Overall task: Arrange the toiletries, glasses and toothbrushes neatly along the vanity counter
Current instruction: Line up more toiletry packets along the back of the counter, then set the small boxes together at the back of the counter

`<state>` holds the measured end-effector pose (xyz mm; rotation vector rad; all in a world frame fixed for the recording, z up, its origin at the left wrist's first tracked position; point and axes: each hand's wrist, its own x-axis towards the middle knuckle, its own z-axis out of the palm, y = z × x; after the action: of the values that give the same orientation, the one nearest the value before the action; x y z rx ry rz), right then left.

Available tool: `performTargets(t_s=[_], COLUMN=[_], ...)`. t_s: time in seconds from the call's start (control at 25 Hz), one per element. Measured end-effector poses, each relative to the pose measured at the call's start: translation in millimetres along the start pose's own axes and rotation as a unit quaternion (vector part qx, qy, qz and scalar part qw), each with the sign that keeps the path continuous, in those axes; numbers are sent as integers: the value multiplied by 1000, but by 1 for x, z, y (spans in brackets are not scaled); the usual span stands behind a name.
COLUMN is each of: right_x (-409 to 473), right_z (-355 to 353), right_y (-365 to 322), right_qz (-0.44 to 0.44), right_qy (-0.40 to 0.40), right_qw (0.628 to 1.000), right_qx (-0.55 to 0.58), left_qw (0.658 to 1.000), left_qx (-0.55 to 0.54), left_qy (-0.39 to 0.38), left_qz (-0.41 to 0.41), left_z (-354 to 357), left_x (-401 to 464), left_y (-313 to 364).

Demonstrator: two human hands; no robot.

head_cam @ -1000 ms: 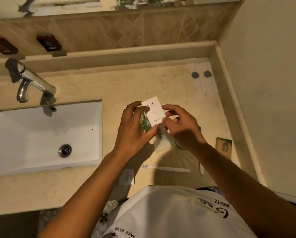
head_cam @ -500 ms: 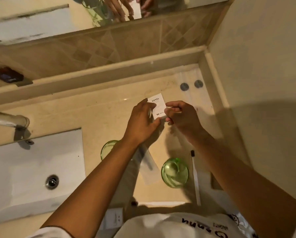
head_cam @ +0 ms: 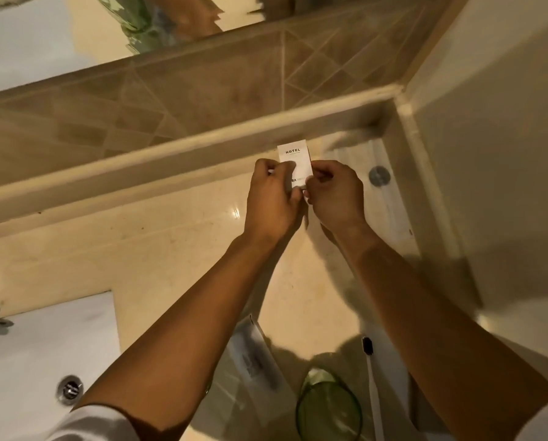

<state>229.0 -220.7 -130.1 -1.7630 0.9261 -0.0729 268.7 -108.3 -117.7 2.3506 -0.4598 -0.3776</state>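
Left hand [head_cam: 274,198] and right hand [head_cam: 333,194] both in pinch grip on white HOTEL box [head_cam: 294,162], held upright at bench [head_cam: 171,243] back edge near right corner. Green glass [head_cam: 328,405] and toothbrush [head_cam: 372,386] toward front edge; clear sachet [head_cam: 253,358] beside glass. Sink [head_cam: 40,354] front left.

Dim, warm yellow light; soft overall.
Glare spot on counter [head_cam: 171,249] just left of left hand [head_cam: 274,202]; arm shadows fall toward the viewer; motion blur right of right hand [head_cam: 334,194]; edges bowed.
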Motion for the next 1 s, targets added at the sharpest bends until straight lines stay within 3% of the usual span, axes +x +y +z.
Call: performTargets(t_s=[0.6, 0.88, 1.0], right_x=[4, -83, -141], right_z=[-3, -44, -50], right_y=[4, -18, -33], right_qz=[1, -6, -90], right_qy=[-11, -52, -103], right_qw=[999, 998, 985], right_qx=[-40, -44, -104], left_qw=[1000, 999, 993], left_qx=[7, -1, -23], left_qy=[-4, 40, 111], left_qz=[2, 31, 30], left_z=[1, -56, -94], left_x=[5, -85, -154], left_y=[-5, 12, 5])
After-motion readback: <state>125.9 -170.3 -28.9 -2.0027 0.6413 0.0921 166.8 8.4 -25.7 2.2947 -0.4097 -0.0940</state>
